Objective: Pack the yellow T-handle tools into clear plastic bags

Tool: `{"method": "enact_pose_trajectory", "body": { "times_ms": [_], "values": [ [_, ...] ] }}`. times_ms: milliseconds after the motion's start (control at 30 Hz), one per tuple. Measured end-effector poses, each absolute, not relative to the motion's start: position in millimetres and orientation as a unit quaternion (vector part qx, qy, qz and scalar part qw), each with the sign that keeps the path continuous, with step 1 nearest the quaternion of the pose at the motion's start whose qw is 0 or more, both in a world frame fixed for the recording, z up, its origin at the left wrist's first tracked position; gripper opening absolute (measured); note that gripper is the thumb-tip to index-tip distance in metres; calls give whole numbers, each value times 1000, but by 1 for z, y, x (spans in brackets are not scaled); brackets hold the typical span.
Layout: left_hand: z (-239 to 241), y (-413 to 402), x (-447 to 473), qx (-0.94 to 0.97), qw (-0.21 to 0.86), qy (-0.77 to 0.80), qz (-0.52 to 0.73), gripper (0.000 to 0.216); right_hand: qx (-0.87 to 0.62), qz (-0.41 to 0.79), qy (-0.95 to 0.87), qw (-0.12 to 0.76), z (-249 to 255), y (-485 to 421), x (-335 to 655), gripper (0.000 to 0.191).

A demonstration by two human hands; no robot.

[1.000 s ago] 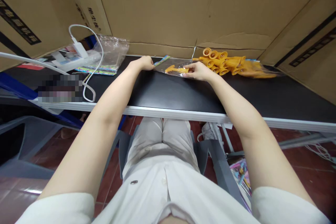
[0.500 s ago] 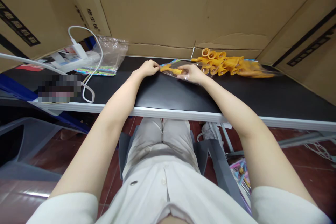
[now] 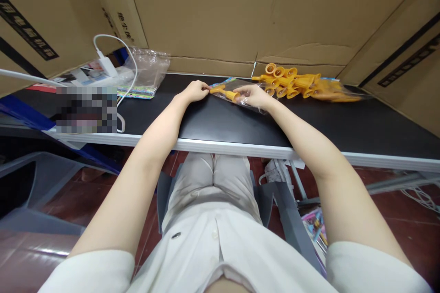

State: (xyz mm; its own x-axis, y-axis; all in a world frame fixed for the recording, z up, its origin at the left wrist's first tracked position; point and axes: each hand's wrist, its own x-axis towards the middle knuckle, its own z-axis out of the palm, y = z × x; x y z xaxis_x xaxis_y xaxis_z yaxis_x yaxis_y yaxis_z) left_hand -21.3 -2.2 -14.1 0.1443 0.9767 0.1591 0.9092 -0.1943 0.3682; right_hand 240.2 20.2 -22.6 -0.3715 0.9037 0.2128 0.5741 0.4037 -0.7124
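While the fingers of the left hand (image 3: 199,91) are pinching the clear bag (image 3: 237,83) and those of the right hand (image 3: 256,96), grip unclear, are curving beside the yellow horn (image 3: 229,94) between them, the bag is risking a tear should the horn's tip catch.

one head camera looks forward and down over lap (image 3: 213,176) and nearby tabletop (image 3: 227,121).
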Motion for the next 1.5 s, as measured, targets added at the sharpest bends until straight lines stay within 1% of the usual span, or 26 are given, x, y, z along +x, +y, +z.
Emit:
{"method": "enact_pose_trajectory", "body": {
  "times_ms": [267,433,533,700,867,967,1100,1167,1300,1400,1467,1500],
  "values": [
    [-14,-4,-21,755,106,618,194,49,-496,223,-782,306,-22,16,235,38],
    [-13,-5,-20,756,119,615,191,49,-496,214,-778,321,-22,20,237,28],
    [-13,-4,-20,753,120,617,196,49,-478,236,-779,330,-25,24,239,25],
    [-16,1,-23,750,100,625,193,45,-455,296,-773,330,-26,23,239,33],
    [-19,7,-23,736,67,648,185,38,-439,339,-766,326,-25,21,237,36],
    [-22,8,-22,748,67,629,201,44,-433,370,-753,330,-25,21,237,36],
    [-25,7,-18,780,113,575,218,54,-423,409,-738,330,-26,19,236,34],
    [-24,5,-16,786,124,569,206,56,-420,417,-739,322,-27,18,236,37],
    [-20,2,-12,784,106,593,153,52,-413,431,-748,291,-21,13,237,41],
    [-18,2,-10,776,91,609,135,54,-391,435,-775,241,-3,9,245,33],
    [-18,2,-10,768,76,621,137,56,-393,411,-793,219,15,8,253,20],
    [-18,3,-10,762,66,629,139,56,-405,396,-792,228,25,9,258,12]
  ]
}}
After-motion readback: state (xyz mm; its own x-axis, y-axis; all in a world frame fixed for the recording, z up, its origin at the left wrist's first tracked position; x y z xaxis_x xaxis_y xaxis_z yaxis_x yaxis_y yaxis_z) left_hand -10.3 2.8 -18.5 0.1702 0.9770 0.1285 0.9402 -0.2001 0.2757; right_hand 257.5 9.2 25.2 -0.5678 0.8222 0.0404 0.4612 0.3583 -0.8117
